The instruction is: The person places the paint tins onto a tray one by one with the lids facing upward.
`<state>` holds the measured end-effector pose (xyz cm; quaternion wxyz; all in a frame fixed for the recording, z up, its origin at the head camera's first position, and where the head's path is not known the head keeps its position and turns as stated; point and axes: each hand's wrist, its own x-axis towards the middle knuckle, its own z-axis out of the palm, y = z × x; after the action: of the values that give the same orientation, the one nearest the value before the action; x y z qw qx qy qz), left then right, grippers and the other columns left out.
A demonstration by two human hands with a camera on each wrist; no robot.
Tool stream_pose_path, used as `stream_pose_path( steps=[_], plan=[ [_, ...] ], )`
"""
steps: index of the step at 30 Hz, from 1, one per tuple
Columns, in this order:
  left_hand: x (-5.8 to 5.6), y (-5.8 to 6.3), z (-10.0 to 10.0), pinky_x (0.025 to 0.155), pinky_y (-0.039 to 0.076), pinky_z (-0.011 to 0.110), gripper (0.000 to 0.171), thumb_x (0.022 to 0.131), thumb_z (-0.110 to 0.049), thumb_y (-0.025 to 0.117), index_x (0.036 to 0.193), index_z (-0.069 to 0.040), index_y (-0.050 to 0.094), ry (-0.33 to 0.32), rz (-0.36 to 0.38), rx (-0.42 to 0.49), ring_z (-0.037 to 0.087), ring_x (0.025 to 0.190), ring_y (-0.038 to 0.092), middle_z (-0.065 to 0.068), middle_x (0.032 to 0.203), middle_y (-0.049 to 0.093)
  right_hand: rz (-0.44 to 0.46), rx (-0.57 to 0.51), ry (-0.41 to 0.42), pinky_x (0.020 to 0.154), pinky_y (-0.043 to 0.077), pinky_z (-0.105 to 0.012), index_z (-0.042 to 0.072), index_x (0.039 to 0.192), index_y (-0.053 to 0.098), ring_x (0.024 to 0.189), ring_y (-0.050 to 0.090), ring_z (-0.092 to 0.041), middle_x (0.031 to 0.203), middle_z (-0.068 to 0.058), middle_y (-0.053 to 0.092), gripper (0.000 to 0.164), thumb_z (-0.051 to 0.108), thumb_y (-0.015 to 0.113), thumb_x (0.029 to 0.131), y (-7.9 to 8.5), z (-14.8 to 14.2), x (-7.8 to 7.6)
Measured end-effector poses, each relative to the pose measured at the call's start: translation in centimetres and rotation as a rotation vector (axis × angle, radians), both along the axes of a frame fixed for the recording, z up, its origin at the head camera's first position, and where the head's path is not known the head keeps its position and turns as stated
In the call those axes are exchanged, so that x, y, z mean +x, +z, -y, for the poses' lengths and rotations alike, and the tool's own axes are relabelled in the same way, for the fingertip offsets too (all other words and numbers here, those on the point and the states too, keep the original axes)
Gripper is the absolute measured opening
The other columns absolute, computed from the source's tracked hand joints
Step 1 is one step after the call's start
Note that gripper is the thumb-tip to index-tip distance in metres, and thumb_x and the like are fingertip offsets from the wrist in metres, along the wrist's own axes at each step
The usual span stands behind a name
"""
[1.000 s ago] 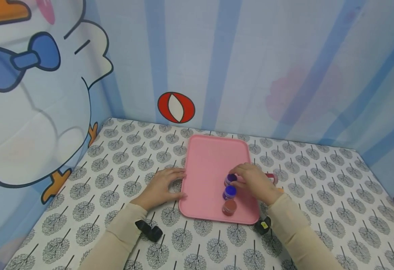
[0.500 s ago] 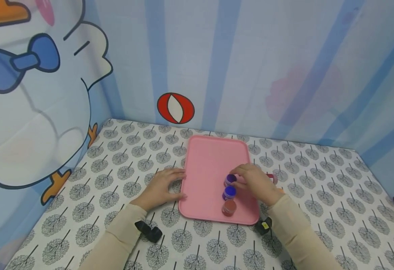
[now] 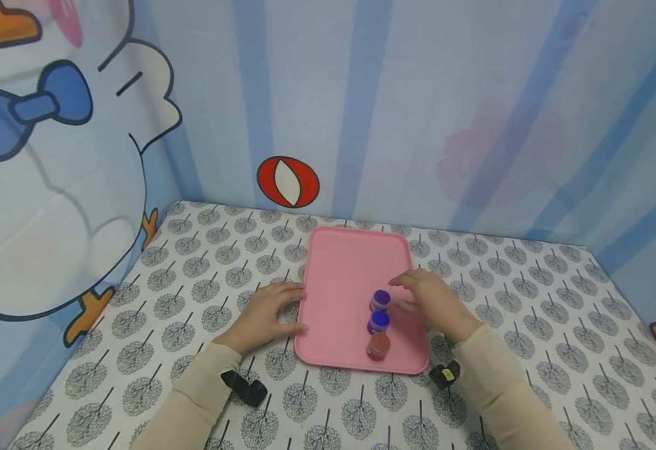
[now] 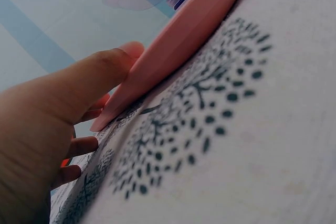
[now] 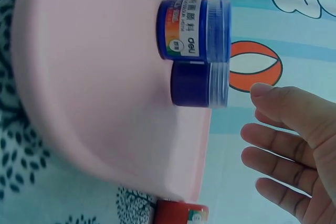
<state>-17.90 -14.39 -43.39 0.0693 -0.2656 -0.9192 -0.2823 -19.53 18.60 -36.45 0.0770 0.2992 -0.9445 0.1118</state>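
On the pink tray, three small paint jars stand in a row near the right side: a purple jar, a blue jar and a brown jar. My right hand hovers just right of the purple jar, apart from it. Its fingers are spread and hold nothing, as the right wrist view shows. My left hand rests at the tray's left edge, fingers loosely spread; in the left wrist view its thumb touches the rim.
A red jar lies outside the tray's right edge in the right wrist view; the right hand hides it in the head view. The cloth has a tree print. Behind the table hangs a cartoon-printed backdrop.
My right hand has let go of the purple jar and drawn back to the right, its fingers spreading. The jars keep their places on the tray. The left hand has stayed put.
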Motion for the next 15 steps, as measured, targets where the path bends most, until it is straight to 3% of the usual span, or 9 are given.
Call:
stream_pose_path(
  steps=[3,6,10,15],
  plan=[
    [0.0,0.0,0.0,0.113,0.032,0.055,0.065,0.075,-0.046,0.077,0.129,-0.014,0.060,0.002,-0.001,0.000,0.029,0.134,0.046,0.002,0.142,0.053,-0.020,-0.001,-0.009,0.093,0.054,-0.045,0.004,0.113,0.067,0.102,0.065,-0.029,0.110,-0.013,0.070,0.036,0.024,0.073,0.084,0.1,-0.3,0.1],
    [0.0,0.0,0.0,0.113,0.032,0.055,0.066,0.075,-0.045,0.077,0.129,-0.014,0.060,0.001,-0.002,0.001,0.029,0.134,0.046,0.003,0.142,0.053,-0.032,-0.008,-0.014,0.080,0.057,-0.037,0.004,0.111,0.068,0.086,0.065,-0.021,0.103,-0.011,0.070,0.034,0.022,0.074,0.083,0.3,-0.7,0.3],
    [0.0,0.0,0.0,0.113,0.033,0.055,0.066,0.075,-0.045,0.077,0.130,-0.013,0.059,-0.004,-0.011,-0.004,0.029,0.133,0.047,0.003,0.142,0.054,-0.011,-0.023,-0.029,0.068,0.053,-0.029,0.003,0.111,0.068,0.074,0.058,-0.013,0.095,-0.009,0.070,0.034,0.020,0.075,0.083,0.5,-1.1,0.5],
    [-0.1,-0.2,0.0,0.112,0.033,0.055,0.066,0.075,-0.046,0.077,0.130,-0.014,0.060,-0.005,-0.017,-0.002,0.029,0.133,0.047,0.003,0.142,0.054,-0.014,-0.027,-0.040,0.073,0.055,-0.033,0.004,0.112,0.067,0.079,0.061,-0.016,0.094,-0.008,0.070,0.034,0.022,0.073,0.084,0.5,-1.8,0.7]
  ],
)
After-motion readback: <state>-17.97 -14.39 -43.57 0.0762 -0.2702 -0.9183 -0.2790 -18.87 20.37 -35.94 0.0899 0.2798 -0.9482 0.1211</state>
